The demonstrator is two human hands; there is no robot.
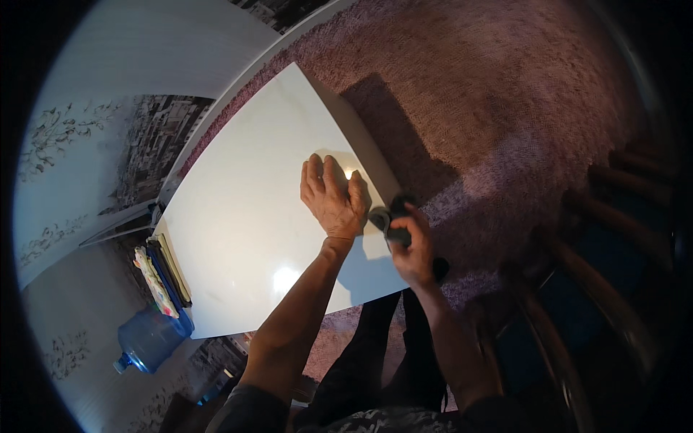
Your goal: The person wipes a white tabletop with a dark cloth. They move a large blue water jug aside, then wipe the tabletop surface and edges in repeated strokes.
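My left hand (333, 197) lies palm down on a glossy white tabletop (243, 189), fingers spread and nothing in its grasp. To its right, my right hand (412, 251) grips a dark grey, rounded object (399, 234) at the table's right edge. Motion blur and the fingers hide part of that object, so I cannot tell exactly what it is. A curled grey part of it rests over the tabletop's rim, close to my left thumb.
A pinkish carpet (460, 81) spreads beyond the table. Wooden chairs (563, 260) with curved rails stand at the right. Folded cloths (162, 276) and a blue water-cooler bottle (151, 338) are by the table's left end, near a patterned wall (70, 130).
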